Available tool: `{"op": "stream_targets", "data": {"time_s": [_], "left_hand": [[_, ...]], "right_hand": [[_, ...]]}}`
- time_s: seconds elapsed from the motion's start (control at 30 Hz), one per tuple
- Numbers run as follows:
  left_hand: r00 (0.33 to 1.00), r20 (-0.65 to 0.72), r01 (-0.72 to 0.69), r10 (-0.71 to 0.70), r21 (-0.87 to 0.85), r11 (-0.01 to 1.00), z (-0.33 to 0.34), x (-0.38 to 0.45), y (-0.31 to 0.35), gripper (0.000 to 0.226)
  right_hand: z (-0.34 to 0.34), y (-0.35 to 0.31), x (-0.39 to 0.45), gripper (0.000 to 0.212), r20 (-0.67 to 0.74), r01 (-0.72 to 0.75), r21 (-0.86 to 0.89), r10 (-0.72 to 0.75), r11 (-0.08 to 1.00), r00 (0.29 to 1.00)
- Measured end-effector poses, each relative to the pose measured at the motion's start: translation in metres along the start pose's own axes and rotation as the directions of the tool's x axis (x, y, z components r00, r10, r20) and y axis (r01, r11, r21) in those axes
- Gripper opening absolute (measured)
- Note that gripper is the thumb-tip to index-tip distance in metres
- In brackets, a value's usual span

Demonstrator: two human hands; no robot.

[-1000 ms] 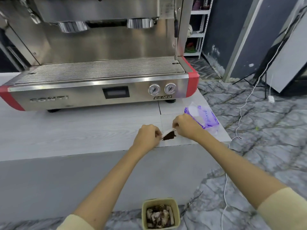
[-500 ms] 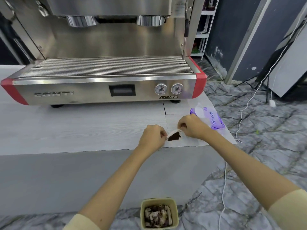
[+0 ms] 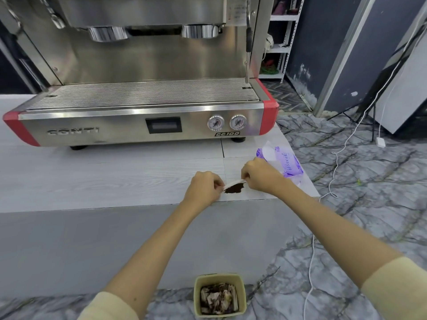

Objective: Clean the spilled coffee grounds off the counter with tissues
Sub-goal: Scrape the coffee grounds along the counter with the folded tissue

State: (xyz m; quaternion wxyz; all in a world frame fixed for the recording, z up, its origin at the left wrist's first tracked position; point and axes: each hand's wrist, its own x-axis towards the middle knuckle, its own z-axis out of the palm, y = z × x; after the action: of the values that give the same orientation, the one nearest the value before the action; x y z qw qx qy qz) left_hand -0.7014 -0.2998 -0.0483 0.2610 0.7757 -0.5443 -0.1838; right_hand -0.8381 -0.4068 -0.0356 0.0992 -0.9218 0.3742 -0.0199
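Note:
A small dark pile of coffee grounds (image 3: 233,188) lies on the pale wood-grain counter (image 3: 115,176), close to its front edge. A white tissue (image 3: 233,182) is stretched along the far side of the pile. My left hand (image 3: 203,189) pinches the tissue's left end and my right hand (image 3: 260,176) pinches its right end. Both hands rest low on the counter. A purple tissue pack (image 3: 283,162) lies just right of my right hand.
A large steel espresso machine (image 3: 143,121) with red corners stands at the back of the counter. On the floor below the counter's edge sits a small beige bin (image 3: 219,295) holding used, stained tissues. White cables (image 3: 335,172) trail over the marble floor at right.
The tissue has slid nearer along the counter, gathering the grounds closer to the front edge. Both hands keep their hold on its ends.

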Motion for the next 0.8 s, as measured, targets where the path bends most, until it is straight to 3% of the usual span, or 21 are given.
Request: {"op": "stream_targets", "data": {"time_s": [0.8], "left_hand": [[0.990, -0.067, -0.114, 0.127, 0.176, 0.978, 0.009, -0.013, -0.001, 0.020]], "right_hand": [[0.014, -0.003, -0.017, 0.026, -0.070, -0.038, 0.057, 0.041, 0.998, 0.997]]}}
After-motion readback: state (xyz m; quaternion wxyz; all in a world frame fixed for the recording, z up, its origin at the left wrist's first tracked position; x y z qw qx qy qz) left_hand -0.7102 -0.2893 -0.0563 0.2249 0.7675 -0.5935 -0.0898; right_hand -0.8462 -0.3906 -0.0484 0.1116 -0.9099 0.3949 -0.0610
